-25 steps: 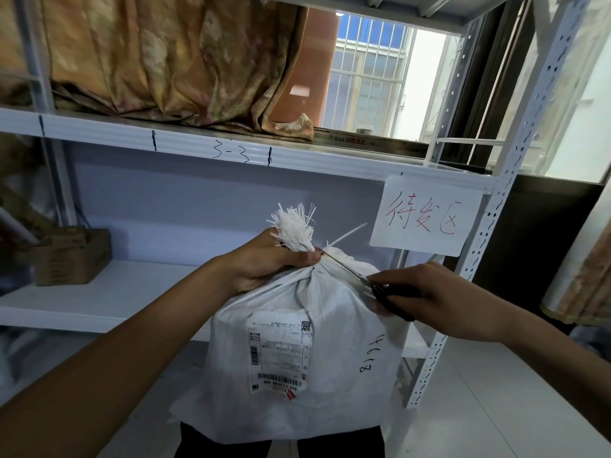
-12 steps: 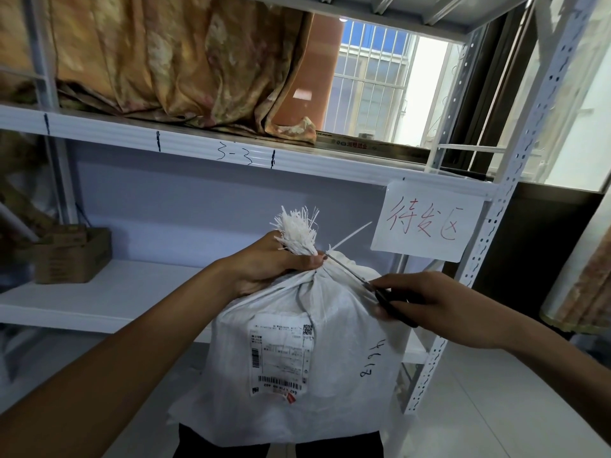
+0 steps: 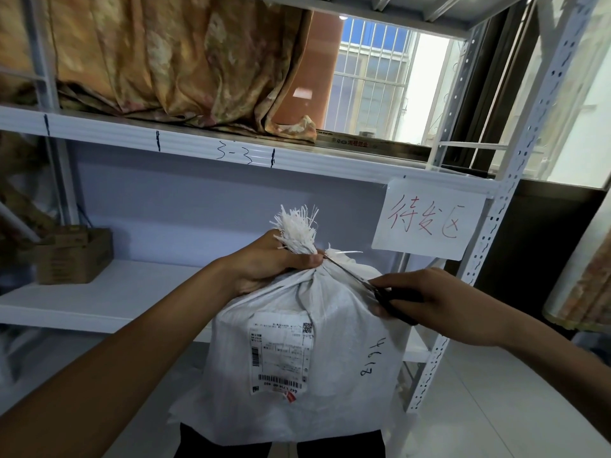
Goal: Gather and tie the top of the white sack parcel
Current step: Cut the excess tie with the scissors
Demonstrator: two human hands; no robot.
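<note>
Snipped shorter than a second ago, the loose tie end (image 3: pixel 344 252) at the neck of the white sack (image 3: pixel 334 328), upright before the shelf (image 3: pixel 132 292), left hand (image 3: pixel 264 266) clenched round its frayed top, right hand (image 3: pixel 436 299) gripping scissors (image 3: pixel 350 276), tips at the knot.

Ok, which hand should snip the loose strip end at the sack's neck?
Right: the right hand holds the black-handled scissors, blades at the thin white strip; the left hand has its grip on the gathered neck of the white woven sack.
</note>
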